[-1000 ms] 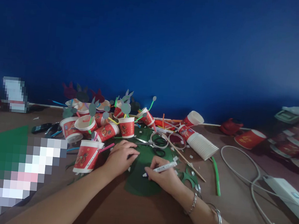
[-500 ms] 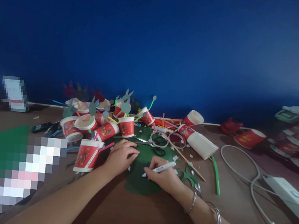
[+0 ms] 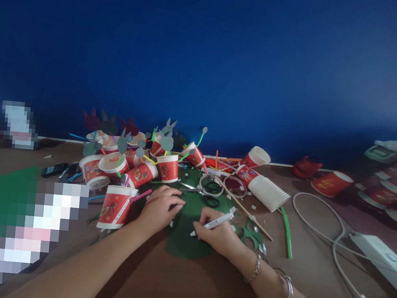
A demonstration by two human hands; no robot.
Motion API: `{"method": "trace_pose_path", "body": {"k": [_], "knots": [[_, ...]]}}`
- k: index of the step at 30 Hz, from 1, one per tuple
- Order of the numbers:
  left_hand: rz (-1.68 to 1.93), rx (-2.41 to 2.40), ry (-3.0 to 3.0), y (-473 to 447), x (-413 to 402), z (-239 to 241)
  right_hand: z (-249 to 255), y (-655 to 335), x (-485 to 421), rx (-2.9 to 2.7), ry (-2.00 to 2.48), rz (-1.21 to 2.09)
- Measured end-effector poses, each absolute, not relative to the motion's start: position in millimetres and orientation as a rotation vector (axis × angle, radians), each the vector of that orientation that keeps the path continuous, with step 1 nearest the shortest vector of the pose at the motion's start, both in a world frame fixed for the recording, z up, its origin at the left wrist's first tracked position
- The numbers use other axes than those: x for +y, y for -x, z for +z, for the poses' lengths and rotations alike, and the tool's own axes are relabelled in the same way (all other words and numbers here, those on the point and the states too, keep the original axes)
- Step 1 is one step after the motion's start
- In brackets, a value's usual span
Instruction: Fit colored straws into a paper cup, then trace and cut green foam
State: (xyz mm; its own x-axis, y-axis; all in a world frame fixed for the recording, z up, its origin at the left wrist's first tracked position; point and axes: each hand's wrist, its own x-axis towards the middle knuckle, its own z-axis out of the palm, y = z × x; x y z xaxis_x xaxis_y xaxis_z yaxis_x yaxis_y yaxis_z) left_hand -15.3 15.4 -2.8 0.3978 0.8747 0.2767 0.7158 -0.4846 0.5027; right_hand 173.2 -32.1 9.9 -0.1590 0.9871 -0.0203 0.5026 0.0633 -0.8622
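Observation:
My right hand (image 3: 214, 234) grips a white marker pen (image 3: 220, 221), its tip at the surface of a dark green paper sheet (image 3: 185, 245) lying on the brown table. Fingers stretched out, my left hand (image 3: 162, 206) rests flat at the left side of the sheet and holds nothing. Just beyond the hands lie black-handled scissors (image 3: 211, 200) and a roll of clear tape (image 3: 210, 185). Beside my left hand stands a red-and-white paper cup (image 3: 117, 207) with a pink straw. Green paper offcuts (image 3: 251, 237) are at the right of my right hand.
Several red cups with paper animal heads on straws (image 3: 166, 141) crowd the back left. A stack of paper cups (image 3: 262, 189) lies on its side. A wooden stick (image 3: 248, 213), a green straw (image 3: 286, 233), a white cable (image 3: 340, 235) and a power strip (image 3: 383, 258) are on the right.
The right hand and marker have shifted very slightly to the right over the green paper. My left hand has stayed in place.

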Motion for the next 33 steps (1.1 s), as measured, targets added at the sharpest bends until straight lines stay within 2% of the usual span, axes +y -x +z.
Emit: {"method": "trace_pose_path", "body": {"k": [4, 7, 13, 33], "knots": [[0.731, 1.389, -2.365, 15, 15, -2, 8, -175, -28, -1.512, 1.465, 1.134], [0.736, 1.384, -2.374, 15, 16, -2, 7, -178, -25, -1.414, 1.458, 1.11], [0.753, 1.385, -2.38, 15, 17, -5, 2, -181, -22, -1.509, 1.52, 0.96], [0.757, 1.374, -2.379, 16, 16, -4, 0, -180, -21, -1.463, 1.488, 1.054]]}}
